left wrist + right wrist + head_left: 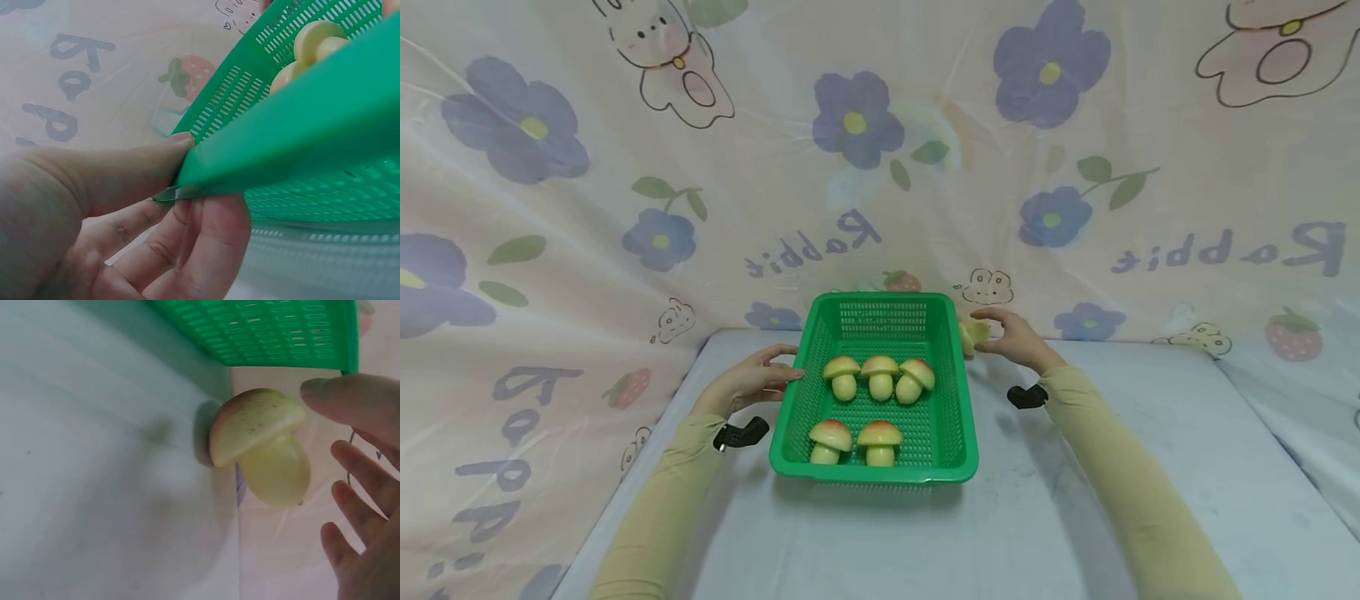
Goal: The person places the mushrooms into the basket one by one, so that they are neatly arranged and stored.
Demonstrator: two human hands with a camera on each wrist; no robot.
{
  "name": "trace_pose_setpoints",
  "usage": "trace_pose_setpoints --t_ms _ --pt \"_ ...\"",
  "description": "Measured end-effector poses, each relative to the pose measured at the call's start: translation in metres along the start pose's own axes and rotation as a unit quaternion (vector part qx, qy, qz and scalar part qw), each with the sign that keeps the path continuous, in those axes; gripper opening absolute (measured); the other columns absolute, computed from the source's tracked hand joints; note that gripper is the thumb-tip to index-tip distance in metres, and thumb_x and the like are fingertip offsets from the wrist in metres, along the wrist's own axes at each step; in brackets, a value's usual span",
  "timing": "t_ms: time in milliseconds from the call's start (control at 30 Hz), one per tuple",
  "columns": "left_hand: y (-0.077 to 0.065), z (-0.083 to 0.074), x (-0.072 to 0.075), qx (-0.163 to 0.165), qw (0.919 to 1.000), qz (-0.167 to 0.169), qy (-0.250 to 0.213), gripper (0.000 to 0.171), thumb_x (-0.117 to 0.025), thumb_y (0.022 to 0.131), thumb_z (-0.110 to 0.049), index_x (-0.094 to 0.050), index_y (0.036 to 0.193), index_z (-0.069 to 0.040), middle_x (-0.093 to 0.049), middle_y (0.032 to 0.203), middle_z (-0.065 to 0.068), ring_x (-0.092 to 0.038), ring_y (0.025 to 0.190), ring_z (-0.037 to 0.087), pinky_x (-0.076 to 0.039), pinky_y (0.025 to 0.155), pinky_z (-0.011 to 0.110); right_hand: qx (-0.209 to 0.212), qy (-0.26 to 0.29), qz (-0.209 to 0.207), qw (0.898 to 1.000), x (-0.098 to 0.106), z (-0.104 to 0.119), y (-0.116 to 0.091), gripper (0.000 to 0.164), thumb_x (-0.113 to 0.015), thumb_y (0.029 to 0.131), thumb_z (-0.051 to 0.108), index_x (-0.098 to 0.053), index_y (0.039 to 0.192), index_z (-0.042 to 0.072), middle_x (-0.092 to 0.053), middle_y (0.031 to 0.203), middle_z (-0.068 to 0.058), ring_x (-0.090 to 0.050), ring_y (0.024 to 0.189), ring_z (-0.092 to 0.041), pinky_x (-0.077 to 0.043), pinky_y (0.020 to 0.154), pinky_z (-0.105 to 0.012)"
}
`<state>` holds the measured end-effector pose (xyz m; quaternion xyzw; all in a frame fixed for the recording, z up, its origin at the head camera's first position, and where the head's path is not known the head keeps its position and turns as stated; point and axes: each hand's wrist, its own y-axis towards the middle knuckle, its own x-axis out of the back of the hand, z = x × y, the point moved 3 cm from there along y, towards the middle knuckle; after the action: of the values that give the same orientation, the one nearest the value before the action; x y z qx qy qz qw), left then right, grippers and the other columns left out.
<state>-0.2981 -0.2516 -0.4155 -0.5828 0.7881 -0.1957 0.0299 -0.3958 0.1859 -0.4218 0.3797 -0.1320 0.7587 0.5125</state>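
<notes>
My left hand (748,383) pinches the left rim of a green plastic basket (781,425), thumb on top and curled fingers beneath, as the left wrist view shows. Inside the basket lie several toy mushrooms with red-tinged caps; three, including a middle mushroom (880,377), form a row, and a front pair includes a mushroom (831,442) at the left. Beyond the basket's right side, another mushroom (259,447) rests on its cap's side. My right hand (1017,340) is beside it with fingers spread and relaxed, a gap between thumb and mushroom in the right wrist view.
A white table (1015,517) carries the basket. Behind it and along the left hangs a pale curtain (925,208) printed with purple flowers, rabbits and strawberries, close to the table's back edge. Black wrist cameras sit on both sleeves, one being a right camera (1027,397).
</notes>
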Motion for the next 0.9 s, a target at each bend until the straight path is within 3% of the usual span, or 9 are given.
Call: trace_pose_setpoints --t_ms 600,900 --pt "0.001 0.0 -0.003 0.0 0.9999 -0.004 0.013 0.068 -0.069 0.09 -0.02 -0.031 0.147 -0.018 -0.061 0.109 0.012 -0.064 0.083 0.019 -0.056 0.076 0.034 0.02 0.03 -0.004 0.999 -0.012 -0.001 0.003 0.06 -0.072 0.08 -0.003 -0.047 0.134 -0.009 -0.047 0.136 -0.024 -0.041 0.125 -0.041 -0.027 0.106 -0.06" --pt "0.0 0.001 -0.001 0.0 0.9999 -0.007 0.011 0.07 -0.07 0.09 -0.02 -0.03 0.148 -0.017 -0.063 0.105 0.011 -0.065 0.085 0.02 -0.056 0.076 0.035 -0.038 0.032 0.021 0.999 -0.011 -0.011 -0.003 0.072 -0.072 0.084 0.005 -0.034 0.146 0.003 -0.043 0.137 -0.029 -0.035 0.129 -0.044 -0.031 0.101 -0.064"
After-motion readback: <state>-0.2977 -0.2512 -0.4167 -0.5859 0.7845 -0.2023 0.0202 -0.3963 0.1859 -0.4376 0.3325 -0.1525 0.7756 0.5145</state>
